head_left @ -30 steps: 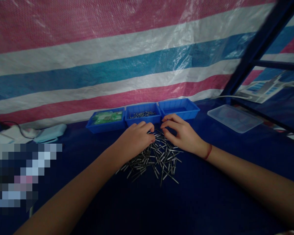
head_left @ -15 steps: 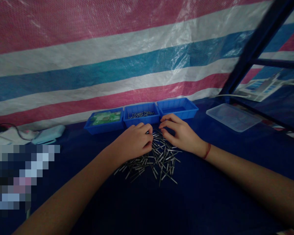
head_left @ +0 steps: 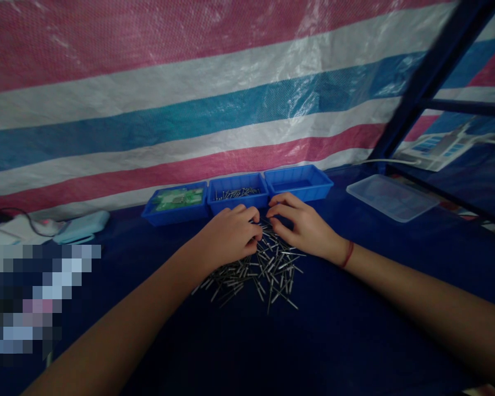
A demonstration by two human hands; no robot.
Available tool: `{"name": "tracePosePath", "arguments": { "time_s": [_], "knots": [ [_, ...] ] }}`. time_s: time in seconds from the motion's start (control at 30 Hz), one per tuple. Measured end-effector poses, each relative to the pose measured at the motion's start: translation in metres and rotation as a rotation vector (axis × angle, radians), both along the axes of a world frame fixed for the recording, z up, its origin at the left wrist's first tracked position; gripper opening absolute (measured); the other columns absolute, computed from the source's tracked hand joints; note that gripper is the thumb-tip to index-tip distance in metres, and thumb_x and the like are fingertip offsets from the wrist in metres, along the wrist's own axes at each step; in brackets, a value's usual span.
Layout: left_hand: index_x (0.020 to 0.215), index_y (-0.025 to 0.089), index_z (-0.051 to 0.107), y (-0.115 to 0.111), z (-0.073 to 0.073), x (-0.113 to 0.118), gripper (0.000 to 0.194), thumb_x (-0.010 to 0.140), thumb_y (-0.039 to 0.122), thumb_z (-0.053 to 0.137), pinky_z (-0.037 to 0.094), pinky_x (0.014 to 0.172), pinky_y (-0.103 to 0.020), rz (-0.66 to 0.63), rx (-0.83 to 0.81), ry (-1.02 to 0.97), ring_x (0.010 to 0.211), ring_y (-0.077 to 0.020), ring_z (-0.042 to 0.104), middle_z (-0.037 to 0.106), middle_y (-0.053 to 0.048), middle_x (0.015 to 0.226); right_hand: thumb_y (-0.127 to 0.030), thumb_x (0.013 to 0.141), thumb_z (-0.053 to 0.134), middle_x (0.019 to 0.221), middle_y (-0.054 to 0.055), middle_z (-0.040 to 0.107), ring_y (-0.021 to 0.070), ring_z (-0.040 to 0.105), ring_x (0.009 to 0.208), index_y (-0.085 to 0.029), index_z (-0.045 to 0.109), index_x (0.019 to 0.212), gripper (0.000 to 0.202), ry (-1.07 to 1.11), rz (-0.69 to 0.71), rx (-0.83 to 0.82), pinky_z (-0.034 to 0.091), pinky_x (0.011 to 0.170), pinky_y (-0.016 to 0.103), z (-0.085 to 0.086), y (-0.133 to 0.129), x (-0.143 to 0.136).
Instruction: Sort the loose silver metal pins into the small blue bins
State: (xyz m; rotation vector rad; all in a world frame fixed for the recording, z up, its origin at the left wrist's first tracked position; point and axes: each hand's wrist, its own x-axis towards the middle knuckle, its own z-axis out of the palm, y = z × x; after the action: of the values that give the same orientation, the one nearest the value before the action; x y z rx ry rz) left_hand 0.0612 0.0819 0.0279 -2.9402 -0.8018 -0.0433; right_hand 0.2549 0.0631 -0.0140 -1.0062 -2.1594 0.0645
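Observation:
Loose silver blind rivets (head_left: 270, 269) lie in a heap on the dark blue tabletop in the middle of the view. My left hand (head_left: 229, 236) covers the heap's left and upper part, its fingers curled together at the tips; whatever is between them is hidden. At the upper right edge of the heap is my right hand (head_left: 303, 225), a red band round its wrist. Its fingers are bent but apart, with nothing visible in them. A small gap separates the two hands' fingertips.
Behind the hands stand three blue bins in a row: one with green packets (head_left: 177, 199), a middle bin (head_left: 239, 206) holding rivets, and a right bin (head_left: 324, 190). A clear plastic lid (head_left: 391, 198) lies at right. A power strip (head_left: 435, 151) sits beyond the blue frame.
My left hand has shifted slightly right, toward my right hand. My right hand is nearly still, and the heap looks almost the same.

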Motion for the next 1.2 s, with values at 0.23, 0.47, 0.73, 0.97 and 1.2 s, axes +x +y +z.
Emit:
{"name": "tracePosePath", "arguments": {
  "time_s": [0.23, 0.47, 0.73, 0.97, 1.2],
  "knots": [
    [0.078, 0.023, 0.068, 0.001, 0.004, 0.003, 0.01, 0.08, 0.021, 0.059, 0.037, 0.068, -0.03, -0.043, -0.052, 0.034, 0.089, -0.0193, 0.052, 0.058, -0.003, 0.1, -0.018, 0.085, 0.045, 0.104, 0.011, 0.055, 0.0211, 0.056, 0.098, -0.015, 0.062, 0.091, 0.018, 0.007, 0.006, -0.018, 0.048, 0.087, 0.038, 0.002, -0.001, 0.0],
    [0.074, 0.022, 0.067, -0.001, 0.006, 0.005, 0.012, 0.08, 0.018, 0.057, 0.037, 0.067, -0.03, -0.03, -0.102, 0.068, 0.091, -0.0198, 0.053, 0.059, -0.003, 0.098, -0.018, 0.085, 0.046, 0.104, 0.011, 0.055, 0.0208, 0.056, 0.098, -0.016, 0.062, 0.089, 0.017, 0.004, 0.02, -0.023, 0.048, 0.087, 0.038, 0.001, -0.001, 0.0],
    [0.09, 0.015, 0.057, -0.005, -0.009, 0.0, 0.012, 0.09, 0.018, 0.045, 0.043, 0.084, -0.036, -0.01, -0.141, -0.189, 0.096, -0.019, 0.051, 0.054, -0.007, 0.104, -0.014, 0.083, 0.048, 0.101, 0.01, 0.057, 0.0189, 0.056, 0.095, -0.015, 0.062, 0.088, 0.015, 0.069, 0.031, -0.038, 0.047, 0.085, 0.035, 0.003, -0.003, -0.002],
    [0.088, 0.019, 0.051, -0.03, -0.017, -0.002, 0.007, 0.091, 0.017, 0.045, 0.043, 0.092, -0.039, 0.234, -0.257, -0.715, 0.103, -0.0178, 0.05, 0.05, -0.006, 0.106, -0.015, 0.081, 0.054, 0.088, 0.004, 0.062, 0.015, 0.058, 0.078, -0.018, 0.061, 0.086, 0.009, 0.361, 0.113, -0.238, 0.048, 0.069, 0.031, 0.015, -0.021, -0.017],
    [0.095, 0.021, 0.052, -0.059, -0.019, -0.001, 0.008, 0.092, 0.025, 0.046, 0.046, 0.086, -0.039, 0.335, -0.294, -0.86, 0.1, -0.0189, 0.05, 0.049, -0.006, 0.106, -0.026, 0.082, 0.061, 0.083, 0.003, 0.061, 0.014, 0.058, 0.075, -0.019, 0.061, 0.08, 0.007, 0.578, 0.099, -0.338, 0.048, 0.065, 0.029, 0.022, -0.041, -0.033]
  ]
}}
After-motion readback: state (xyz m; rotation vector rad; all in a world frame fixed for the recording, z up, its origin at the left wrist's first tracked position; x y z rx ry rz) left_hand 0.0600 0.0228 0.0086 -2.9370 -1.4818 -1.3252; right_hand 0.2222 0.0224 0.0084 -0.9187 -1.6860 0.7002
